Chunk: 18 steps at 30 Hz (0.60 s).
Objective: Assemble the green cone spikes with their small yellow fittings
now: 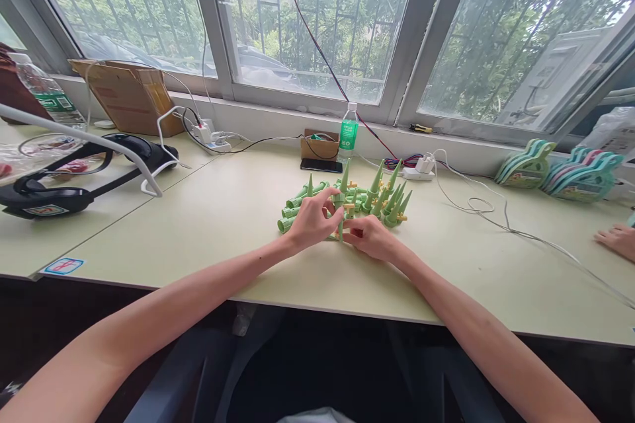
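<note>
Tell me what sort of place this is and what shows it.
Probably an indoor workroom: a long pale table runs beneath large windows, with a power strip along its back and green plastic pieces clustered on it.

Phone [321, 166] beside a green-labelled bottle [348, 131]

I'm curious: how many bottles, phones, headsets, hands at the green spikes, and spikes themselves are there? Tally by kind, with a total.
Bottles: 2
Phone: 1
Headset: 1
Hands at the spikes, left hand and right hand: 2
Green spikes: too crowded to count
Total, without spikes: 6
</note>
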Each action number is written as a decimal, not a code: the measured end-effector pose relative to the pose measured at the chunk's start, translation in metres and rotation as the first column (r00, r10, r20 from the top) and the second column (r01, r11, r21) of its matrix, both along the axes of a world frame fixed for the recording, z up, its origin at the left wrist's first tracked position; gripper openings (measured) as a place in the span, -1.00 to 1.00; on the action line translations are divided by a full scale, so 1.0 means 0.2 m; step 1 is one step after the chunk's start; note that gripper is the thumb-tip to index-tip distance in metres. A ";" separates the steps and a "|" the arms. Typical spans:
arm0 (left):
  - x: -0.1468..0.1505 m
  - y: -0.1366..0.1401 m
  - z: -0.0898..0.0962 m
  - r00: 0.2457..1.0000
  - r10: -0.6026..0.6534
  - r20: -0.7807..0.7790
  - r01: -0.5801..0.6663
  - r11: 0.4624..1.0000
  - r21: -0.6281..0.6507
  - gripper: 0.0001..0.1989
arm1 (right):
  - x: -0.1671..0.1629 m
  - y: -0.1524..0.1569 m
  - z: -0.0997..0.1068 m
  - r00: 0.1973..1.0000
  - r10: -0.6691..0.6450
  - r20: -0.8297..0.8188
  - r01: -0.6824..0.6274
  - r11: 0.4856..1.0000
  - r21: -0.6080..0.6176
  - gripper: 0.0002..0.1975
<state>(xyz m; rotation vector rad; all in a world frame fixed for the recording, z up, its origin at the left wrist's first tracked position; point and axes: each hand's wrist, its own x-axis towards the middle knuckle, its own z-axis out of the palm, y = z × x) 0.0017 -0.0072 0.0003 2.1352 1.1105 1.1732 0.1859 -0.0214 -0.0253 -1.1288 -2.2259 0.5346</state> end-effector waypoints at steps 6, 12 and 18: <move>0.00 0.02 -0.03 0.997 0.023 -0.077 -0.020 0.999 0.038 -0.70 | 0.02 0.01 -0.01 0.998 -0.051 0.022 0.051 0.998 0.024 -0.90; 0.00 0.01 -0.03 0.994 -0.003 -0.113 0.004 1.000 0.015 -0.72 | 0.04 0.03 -0.02 0.993 -0.118 0.021 0.117 0.992 0.054 -0.91; 0.01 0.00 -0.02 0.996 -0.003 -0.094 0.002 1.000 -0.001 -0.80 | 0.03 0.02 -0.02 0.992 -0.120 0.033 0.118 0.990 0.071 -0.90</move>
